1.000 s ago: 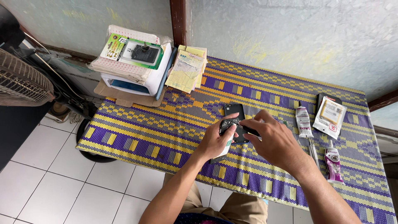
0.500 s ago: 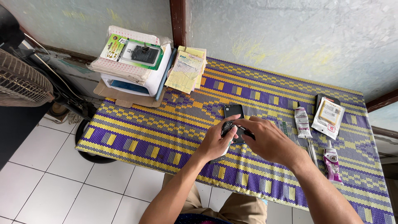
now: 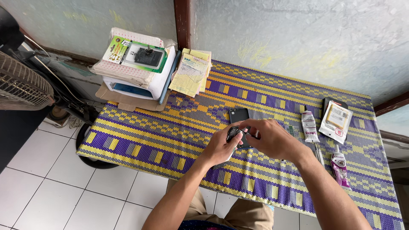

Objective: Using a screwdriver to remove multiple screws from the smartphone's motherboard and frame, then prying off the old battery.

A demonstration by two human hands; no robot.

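Currently the small dark phone part (image 3: 233,133) sits pinched between both my hands, lifted just above the surface (image 3: 170,136). My left hand (image 3: 221,147) is closed around it from below; my right hand (image 3: 270,138) has its fingers (image 3: 247,124) nipped on its top edge. A dark phone back (image 3: 238,115) lies just beyond. Glue tubes (image 3: 308,125) remain capped, so gluing appears outstanding. Compared with a second ago, both hands have drawn closer together and the part is raised.

A purple, yellow and grey woven mat (image 3: 170,140) is seen; the phone (image 3: 238,115) is black, the tube (image 3: 308,126) white.
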